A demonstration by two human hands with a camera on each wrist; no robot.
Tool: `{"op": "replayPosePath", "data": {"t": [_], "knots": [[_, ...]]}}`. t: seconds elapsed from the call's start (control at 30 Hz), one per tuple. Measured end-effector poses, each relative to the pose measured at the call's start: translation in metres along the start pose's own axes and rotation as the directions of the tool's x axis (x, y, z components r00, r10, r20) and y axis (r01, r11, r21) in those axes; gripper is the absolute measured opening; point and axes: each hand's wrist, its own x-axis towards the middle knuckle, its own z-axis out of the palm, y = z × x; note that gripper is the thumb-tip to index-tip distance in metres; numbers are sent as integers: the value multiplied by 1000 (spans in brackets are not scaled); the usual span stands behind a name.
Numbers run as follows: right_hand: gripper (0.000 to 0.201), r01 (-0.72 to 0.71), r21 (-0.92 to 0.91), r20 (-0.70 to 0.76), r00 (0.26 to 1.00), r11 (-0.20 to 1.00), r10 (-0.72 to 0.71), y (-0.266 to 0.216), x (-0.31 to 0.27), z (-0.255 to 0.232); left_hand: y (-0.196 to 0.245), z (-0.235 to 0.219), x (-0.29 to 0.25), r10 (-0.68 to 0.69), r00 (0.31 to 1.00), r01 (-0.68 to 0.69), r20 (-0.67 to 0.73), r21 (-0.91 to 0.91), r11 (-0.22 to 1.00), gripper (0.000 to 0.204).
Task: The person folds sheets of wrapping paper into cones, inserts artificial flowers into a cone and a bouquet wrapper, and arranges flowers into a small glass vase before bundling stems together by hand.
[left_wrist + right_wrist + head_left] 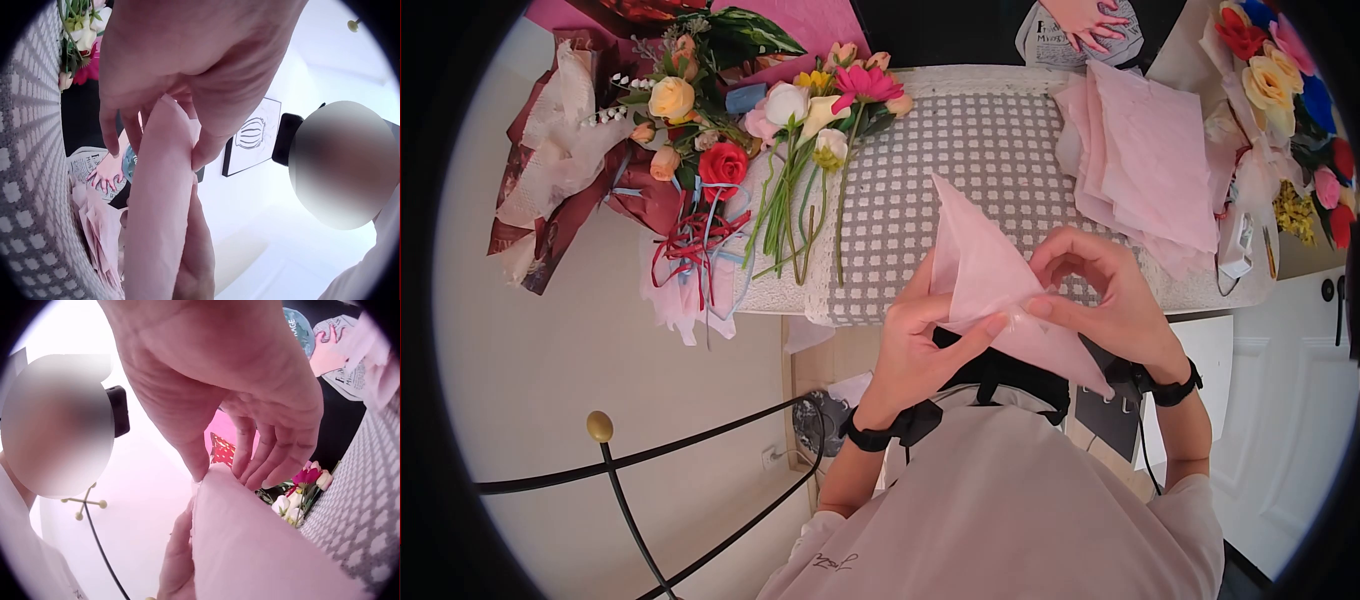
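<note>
Between both hands, in front of the chest, a sheet of pale pink wrapping paper (978, 262) is gathered into folds. The left hand (920, 345) holds its left side, thumb pressed on the gathered middle and the other fingers behind it. From the other side the right hand (1105, 295) pinches the same gather between thumb and fingers. One pointed corner of the paper rises toward the table; another hangs down to the right. In the right wrist view, the thumb and fingertips meet at the folded edge of the paper (250, 540).
A checked cloth (960, 130) covers the table. Loose artificial flowers (805, 110), a bouquet (685, 110) and ribbons (700, 235) lie at the left. Stacked pink sheets (1150, 150) are at the right, beside more flowers (1275, 90). Another person's hand (1085, 20) rests at the far edge.
</note>
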Motion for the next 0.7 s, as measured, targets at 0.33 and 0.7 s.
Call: {"op": "replayPosePath", "data": {"t": [0.33,0.7], "knots": [[17,-25,34,-34,999,999,26,-3,-5,1,2,0,3,26,999,-28,40,50,998,22],[13,7,-145,-131,991,989,-26,-12,-8,12,2,1,2,-23,1000,23,-4,0,1000,21]]}}
